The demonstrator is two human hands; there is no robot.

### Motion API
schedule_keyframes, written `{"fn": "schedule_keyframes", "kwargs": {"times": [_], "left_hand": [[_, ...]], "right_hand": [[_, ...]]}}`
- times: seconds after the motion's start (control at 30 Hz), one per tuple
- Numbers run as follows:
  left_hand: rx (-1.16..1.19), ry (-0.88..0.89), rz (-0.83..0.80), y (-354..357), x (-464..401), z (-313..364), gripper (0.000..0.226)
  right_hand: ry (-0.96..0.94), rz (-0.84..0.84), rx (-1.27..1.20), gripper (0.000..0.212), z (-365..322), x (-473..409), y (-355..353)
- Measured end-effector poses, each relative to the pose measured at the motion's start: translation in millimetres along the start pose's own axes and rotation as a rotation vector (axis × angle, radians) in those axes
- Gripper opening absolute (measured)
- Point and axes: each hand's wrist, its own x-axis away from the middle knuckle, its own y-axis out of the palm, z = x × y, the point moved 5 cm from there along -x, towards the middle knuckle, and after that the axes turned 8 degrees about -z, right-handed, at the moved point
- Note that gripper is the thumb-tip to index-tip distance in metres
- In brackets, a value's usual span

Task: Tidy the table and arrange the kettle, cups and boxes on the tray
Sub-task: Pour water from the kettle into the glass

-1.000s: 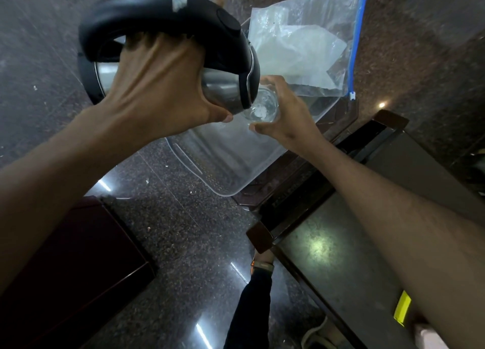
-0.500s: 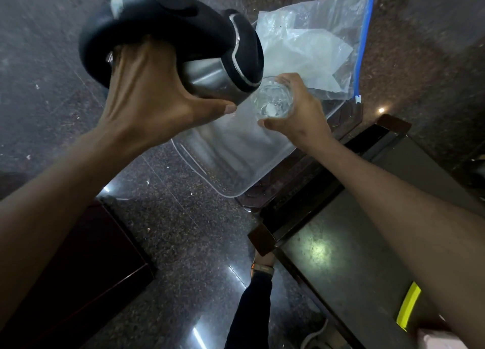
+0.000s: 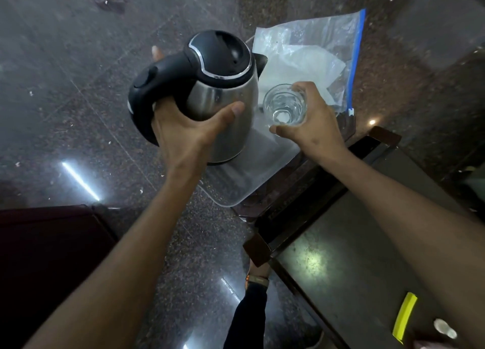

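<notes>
A steel kettle [image 3: 223, 96] with a black lid and handle is held upright above the floor, and my left hand [image 3: 189, 133] grips its handle with the thumb pressed on the steel body. Just to its right my right hand [image 3: 312, 128] holds a clear glass cup [image 3: 284, 106] with a little water in the bottom. Both hang over a large clear plastic bag [image 3: 309, 57] with a blue zip edge, which lies on a dark wooden stand.
A dark table [image 3: 354, 264] with a wooden frame sits at lower right, with a yellow strip [image 3: 405, 313] and a small white object [image 3: 444, 329] on it. A dark red box [image 3: 47, 249] stands at lower left. Another person's sleeved hand [image 3: 258, 280] shows below, over polished stone floor.
The kettle has swung back from a tilted pouring pose over the cup to upright. The cup has stayed in my right hand, now lower in view.
</notes>
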Motion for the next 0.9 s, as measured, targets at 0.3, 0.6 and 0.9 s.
{"fn": "schedule_keyframes", "kwargs": {"times": [0.3,0.6,0.9], "left_hand": [[0.074,-0.072,0.044,17,16,-36,0.117],[-0.195,-0.038,-0.068,17,89,-34,0.105],[-0.096,0.122,-0.334,93,100,66,0.092]], "right_hand": [[0.003,-0.008,0.054,0.087,-4,3,0],[0.002,0.026,0.015,0.086,-24,14,-21],[-0.019,0.127,-0.034,0.088,-40,68,-75]]}}
